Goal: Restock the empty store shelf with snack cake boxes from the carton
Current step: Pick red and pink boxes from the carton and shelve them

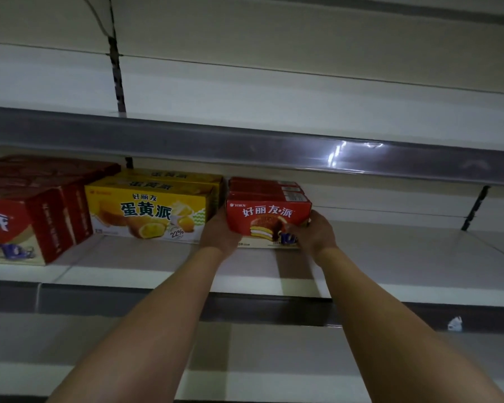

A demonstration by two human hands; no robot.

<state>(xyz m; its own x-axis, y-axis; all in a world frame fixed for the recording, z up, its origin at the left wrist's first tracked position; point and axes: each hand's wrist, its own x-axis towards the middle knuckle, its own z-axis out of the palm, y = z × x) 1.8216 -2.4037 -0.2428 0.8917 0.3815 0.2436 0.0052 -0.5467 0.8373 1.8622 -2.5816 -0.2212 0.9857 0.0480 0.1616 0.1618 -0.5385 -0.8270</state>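
Both your arms are stretched out ahead and up, bare forearms running from the bottom of the view toward the middle shelf (390,251). Your left hand (220,231) is against the left end of a red snack cake box (268,218), fingers wrapped round behind that end, back of the hand facing you. Your right hand (314,231) is at the box's right end and lower right corner, fingers curled against the front and side, so the box is clamped between the two hands. The box stands upright with its printed face toward you, its base on the pale shelf board or just above it; I can't tell which. Right behind it sit more red boxes (264,186) of the same kind, lined up front to back.

Just to the left, touching or nearly touching your left hand, a yellow box (146,212) faces forward with a second yellow box (169,175) behind it. Further left, at the edge of the view, larger red boxes (26,216) stand on the same board.

Above, a grey price rail (245,144) runs along the front lip of the upper shelf, catching a glare at right. The back panel (274,82) is cream with slotted uprights. Below your arms, another dark rail carries a small white tag (455,324) at right, and the light is dim throughout
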